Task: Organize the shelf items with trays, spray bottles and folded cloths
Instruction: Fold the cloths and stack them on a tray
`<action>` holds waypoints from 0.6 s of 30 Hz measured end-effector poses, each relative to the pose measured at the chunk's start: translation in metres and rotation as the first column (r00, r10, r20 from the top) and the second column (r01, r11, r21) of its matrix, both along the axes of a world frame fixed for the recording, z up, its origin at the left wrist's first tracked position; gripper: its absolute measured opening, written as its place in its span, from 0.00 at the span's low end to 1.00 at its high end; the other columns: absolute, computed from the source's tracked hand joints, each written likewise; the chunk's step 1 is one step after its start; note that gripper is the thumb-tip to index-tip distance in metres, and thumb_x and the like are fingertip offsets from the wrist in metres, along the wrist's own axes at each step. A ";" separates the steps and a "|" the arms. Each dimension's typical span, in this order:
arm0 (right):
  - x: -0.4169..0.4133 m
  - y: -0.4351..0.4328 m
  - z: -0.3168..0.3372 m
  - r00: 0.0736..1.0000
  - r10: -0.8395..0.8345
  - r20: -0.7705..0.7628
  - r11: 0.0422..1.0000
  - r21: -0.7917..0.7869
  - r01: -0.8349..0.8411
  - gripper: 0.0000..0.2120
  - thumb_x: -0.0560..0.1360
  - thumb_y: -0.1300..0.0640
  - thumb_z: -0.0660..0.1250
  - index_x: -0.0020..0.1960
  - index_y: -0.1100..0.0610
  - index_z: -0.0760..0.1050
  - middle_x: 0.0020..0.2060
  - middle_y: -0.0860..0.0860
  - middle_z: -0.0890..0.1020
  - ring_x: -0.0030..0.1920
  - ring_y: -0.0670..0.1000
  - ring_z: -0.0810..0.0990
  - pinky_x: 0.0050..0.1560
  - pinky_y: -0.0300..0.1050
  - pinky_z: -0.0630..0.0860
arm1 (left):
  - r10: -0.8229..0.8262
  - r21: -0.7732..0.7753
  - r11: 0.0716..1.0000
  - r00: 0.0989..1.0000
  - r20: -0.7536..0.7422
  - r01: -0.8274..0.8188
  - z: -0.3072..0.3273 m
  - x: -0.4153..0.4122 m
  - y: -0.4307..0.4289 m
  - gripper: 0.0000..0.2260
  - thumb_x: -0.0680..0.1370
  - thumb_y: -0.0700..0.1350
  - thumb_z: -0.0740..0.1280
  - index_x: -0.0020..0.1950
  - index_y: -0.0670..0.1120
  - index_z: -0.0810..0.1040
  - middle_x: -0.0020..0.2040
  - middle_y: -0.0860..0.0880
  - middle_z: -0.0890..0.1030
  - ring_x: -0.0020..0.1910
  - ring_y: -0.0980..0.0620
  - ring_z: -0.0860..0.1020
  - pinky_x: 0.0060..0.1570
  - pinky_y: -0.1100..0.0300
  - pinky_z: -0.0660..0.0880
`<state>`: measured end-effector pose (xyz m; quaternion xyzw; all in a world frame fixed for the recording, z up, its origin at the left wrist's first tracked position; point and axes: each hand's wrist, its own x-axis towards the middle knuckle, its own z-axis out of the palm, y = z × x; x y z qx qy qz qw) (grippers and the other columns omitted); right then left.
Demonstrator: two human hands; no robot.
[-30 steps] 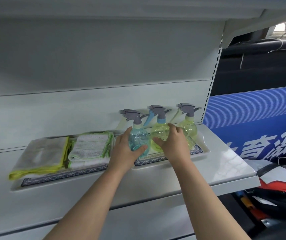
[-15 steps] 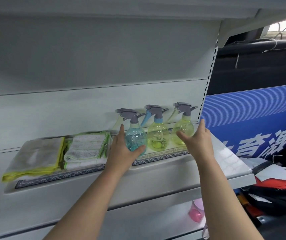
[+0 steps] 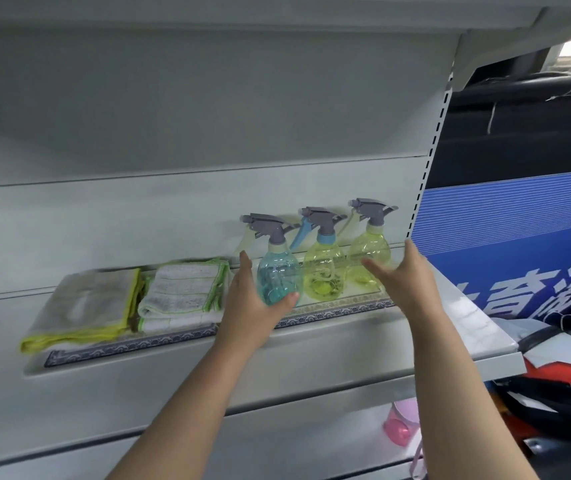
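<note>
On the grey shelf [image 3: 311, 368], 3 spray bottles are lined up upright at the right end of a patterned tray [image 3: 159, 341], with 2 folded cloths [image 3: 181, 292] laid side by side at its left end. The blue spray bottle [image 3: 277, 275] is cupped by the left hand [image 3: 249, 306], thumb and fingers curled around its lower body. The right hand [image 3: 405, 282] is held open with fingers spread against the right-most yellow-green bottle [image 3: 370, 251], nothing being gripped.

pink container [image 3: 401, 423]: half hidden below shelf | right tray [image 3: 329, 310]: partly behind hands | banner [image 3: 526, 244]: cropped right
</note>
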<state>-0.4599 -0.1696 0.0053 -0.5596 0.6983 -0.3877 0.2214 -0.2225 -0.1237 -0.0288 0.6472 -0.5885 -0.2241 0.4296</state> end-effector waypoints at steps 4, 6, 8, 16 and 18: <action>-0.006 0.031 -0.012 0.996 -0.083 0.014 0.995 -0.047 0.083 0.35 0.78 0.47 0.68 0.79 0.58 0.58 0.72 0.59 0.68 0.71 0.56 0.67 0.67 0.50 0.66 | 0.040 -0.010 0.999 0.996 -0.082 -0.040 -0.015 -0.004 0.024 0.39 0.72 0.56 0.73 0.78 0.53 0.59 0.74 0.51 0.69 0.74 0.50 0.67 0.72 0.46 0.66; -0.004 0.039 -0.021 0.995 -0.094 0.035 0.994 -0.058 0.096 0.28 0.78 0.51 0.67 0.74 0.58 0.65 0.66 0.59 0.73 0.61 0.55 0.73 0.58 0.46 0.68 | 0.048 0.019 0.999 0.993 -0.104 -0.047 -0.019 -0.008 0.037 0.35 0.74 0.53 0.71 0.78 0.53 0.60 0.76 0.54 0.66 0.75 0.53 0.64 0.73 0.48 0.65; 0.000 0.040 -0.030 0.996 -0.076 0.047 0.996 -0.033 0.078 0.19 0.78 0.53 0.66 0.66 0.57 0.72 0.57 0.57 0.77 0.51 0.53 0.75 0.51 0.45 0.69 | 0.045 0.083 0.996 0.991 -0.128 -0.034 -0.020 -0.013 0.045 0.35 0.75 0.51 0.67 0.80 0.54 0.57 0.79 0.57 0.60 0.77 0.56 0.60 0.75 0.49 0.61; 0.009 0.036 -0.040 0.997 -0.048 -0.068 0.998 0.042 0.051 0.15 0.77 0.59 0.61 0.32 0.60 0.69 0.28 0.52 0.71 0.31 0.49 0.66 0.29 0.43 0.63 | 0.022 0.223 0.975 0.987 -0.162 0.015 -0.005 -0.030 0.050 0.34 0.79 0.44 0.63 0.82 0.52 0.52 0.81 0.54 0.53 0.78 0.55 0.56 0.65 0.65 0.56; 0.007 0.033 -0.037 0.997 -0.052 -0.064 0.998 0.039 0.055 0.14 0.77 0.60 0.61 0.32 0.60 0.70 0.28 0.52 0.72 0.31 0.49 0.67 0.29 0.43 0.62 | 0.014 0.245 0.969 0.981 -0.192 0.034 0.001 -0.033 0.049 0.34 0.78 0.44 0.64 0.81 0.55 0.52 0.77 0.53 0.63 0.74 0.50 0.65 0.67 0.59 0.63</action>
